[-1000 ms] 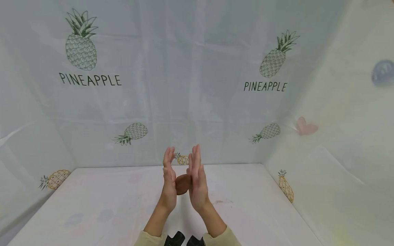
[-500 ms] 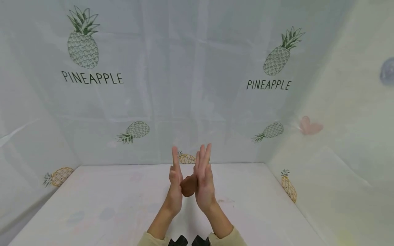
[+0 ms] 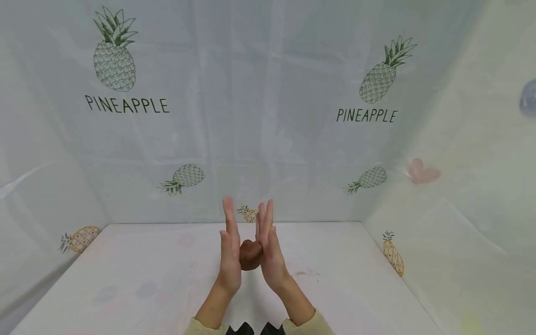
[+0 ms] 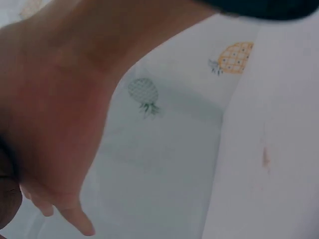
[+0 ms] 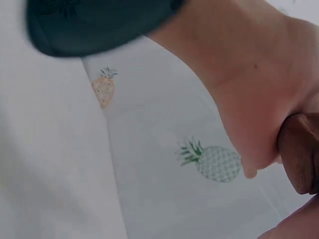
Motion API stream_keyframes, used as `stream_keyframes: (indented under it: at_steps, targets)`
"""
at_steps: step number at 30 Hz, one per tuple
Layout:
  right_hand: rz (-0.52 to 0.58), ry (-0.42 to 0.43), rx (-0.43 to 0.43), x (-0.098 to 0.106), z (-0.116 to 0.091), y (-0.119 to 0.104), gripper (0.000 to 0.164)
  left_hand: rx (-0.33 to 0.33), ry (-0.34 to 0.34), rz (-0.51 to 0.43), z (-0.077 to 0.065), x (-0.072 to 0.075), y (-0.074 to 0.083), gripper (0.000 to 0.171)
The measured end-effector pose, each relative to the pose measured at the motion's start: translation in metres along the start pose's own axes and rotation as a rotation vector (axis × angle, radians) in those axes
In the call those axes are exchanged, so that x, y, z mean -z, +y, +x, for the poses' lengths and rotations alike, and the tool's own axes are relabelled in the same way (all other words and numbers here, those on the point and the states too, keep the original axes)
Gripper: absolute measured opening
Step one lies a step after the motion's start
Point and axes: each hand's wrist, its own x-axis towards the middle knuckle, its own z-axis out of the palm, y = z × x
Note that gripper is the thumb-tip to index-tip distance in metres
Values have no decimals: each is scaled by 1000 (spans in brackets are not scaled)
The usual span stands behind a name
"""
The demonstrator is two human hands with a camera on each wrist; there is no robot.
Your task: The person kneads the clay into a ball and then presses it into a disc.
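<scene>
A brown lump of what looks like modelling clay [image 3: 251, 255] sits between two facing palms, held up over the white table. My left hand [image 3: 230, 258] presses it from the left, fingers straight and pointing up. From the other side the right hand [image 3: 271, 260] lies against it, fingers extended and the thumb upright. In the right wrist view the clay [image 5: 301, 152] looks smooth, with faint creases, right at the palm. Only a dark edge of the clay [image 4: 9, 194] shows in the left wrist view, beside the left palm [image 4: 50, 129].
The white table [image 3: 146, 260] spreads beneath both hands, with a faint reddish smear [image 3: 300, 273] on the right. A pale curtain [image 3: 234, 116] printed with pineapples hangs behind it, and similar sheets flank both sides.
The hands and clay shift right, then back left. Both palms keep sliding against each other, and the lump turns between them. The left fingers are straighter than a second ago.
</scene>
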Motion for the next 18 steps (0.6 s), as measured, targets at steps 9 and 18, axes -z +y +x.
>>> stream_keyframes:
  at_steps: [9,18]
  targets:
    - [142,-60,-97,-20,-5,-15,58,-94,160,339,6,20,-2,70]
    - [140,101,-15,-6,-3,-27,58,-14,-42,223,-2,-7,-10,65]
